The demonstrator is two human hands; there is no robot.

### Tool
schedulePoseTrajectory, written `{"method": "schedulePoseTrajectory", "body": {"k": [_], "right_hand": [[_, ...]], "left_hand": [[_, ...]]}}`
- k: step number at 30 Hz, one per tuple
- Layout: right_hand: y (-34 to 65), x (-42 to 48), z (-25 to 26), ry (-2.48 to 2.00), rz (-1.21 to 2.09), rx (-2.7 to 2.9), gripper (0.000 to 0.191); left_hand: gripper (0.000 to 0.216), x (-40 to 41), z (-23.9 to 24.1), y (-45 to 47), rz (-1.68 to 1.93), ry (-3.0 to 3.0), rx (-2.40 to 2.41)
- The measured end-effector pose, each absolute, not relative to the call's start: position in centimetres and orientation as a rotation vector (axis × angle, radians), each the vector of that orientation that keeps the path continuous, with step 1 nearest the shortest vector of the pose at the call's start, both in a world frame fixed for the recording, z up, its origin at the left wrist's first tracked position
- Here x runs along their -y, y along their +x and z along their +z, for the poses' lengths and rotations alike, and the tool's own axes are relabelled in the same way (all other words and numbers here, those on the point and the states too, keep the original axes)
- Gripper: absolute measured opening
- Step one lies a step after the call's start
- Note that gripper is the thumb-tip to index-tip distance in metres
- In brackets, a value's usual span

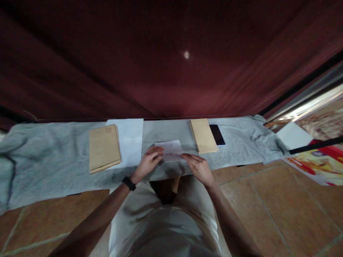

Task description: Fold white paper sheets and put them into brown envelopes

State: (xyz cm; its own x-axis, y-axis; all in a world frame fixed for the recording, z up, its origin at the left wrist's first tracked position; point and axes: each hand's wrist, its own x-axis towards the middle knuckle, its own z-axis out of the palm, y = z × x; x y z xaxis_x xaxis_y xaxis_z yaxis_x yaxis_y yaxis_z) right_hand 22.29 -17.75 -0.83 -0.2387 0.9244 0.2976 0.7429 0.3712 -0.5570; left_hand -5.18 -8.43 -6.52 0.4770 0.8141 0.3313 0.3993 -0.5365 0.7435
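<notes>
A white sheet of paper with a crease across it lies on the grey cloth in front of me, its near part slightly raised. My left hand grips its left edge, fingers over the top and thumb lower down. At the near right corner, the fingertips of my right hand are pinched on the same sheet. Left of my hands, a stack of brown envelopes partly covers some larger white paper. A second stack of brown envelopes lies beyond my right hand.
A dark-screened phone lies against the right envelope stack. The grey cloth covers a long narrow surface, with a dark red curtain-like sheet behind it. A colourful printed packet and a white piece are at the far right.
</notes>
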Motion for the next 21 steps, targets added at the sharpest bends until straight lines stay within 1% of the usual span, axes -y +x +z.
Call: {"method": "schedulePoseTrajectory", "body": {"k": [2, 5, 8, 12, 15, 18, 21], "right_hand": [[22.0, 17.7, 0.2, -1.409, 0.455, 1.948, 0.041], [21.3, 17.7, 1.1, -1.392, 0.528, 1.711, 0.035], [20.7, 17.5, 1.5, -1.43, 0.6, 1.443, 0.031], [21.0, 16.0, 1.8, -1.47, 0.646, 1.305, 0.035], [22.2, 14.0, 2.5, -1.457, 0.634, 1.436, 0.035], [23.1, 11.7, 3.3, -1.478, 0.549, 1.62, 0.032], [22.9, 10.3, 3.3, -1.503, 0.366, 1.754, 0.036]], "left_hand": [[0.023, 8.0, -4.8, -4.8, 0.965, 2.036, -1.077], [0.028, 7.0, -1.3, -4.4, 0.99, 1.922, -1.218], [0.031, 5.8, 2.2, -4.1, 0.995, 1.916, -1.252], [0.031, 4.9, 4.7, -3.6, 0.773, 1.837, -1.08], [0.032, 5.1, 4.2, -3.2, 0.7, 1.638, -1.002], [0.036, 5.9, 2.3, -2.7, 0.683, 1.397, -0.985], [0.039, 7.0, -0.4, -2.1, 0.846, 1.221, -1.103]]}}
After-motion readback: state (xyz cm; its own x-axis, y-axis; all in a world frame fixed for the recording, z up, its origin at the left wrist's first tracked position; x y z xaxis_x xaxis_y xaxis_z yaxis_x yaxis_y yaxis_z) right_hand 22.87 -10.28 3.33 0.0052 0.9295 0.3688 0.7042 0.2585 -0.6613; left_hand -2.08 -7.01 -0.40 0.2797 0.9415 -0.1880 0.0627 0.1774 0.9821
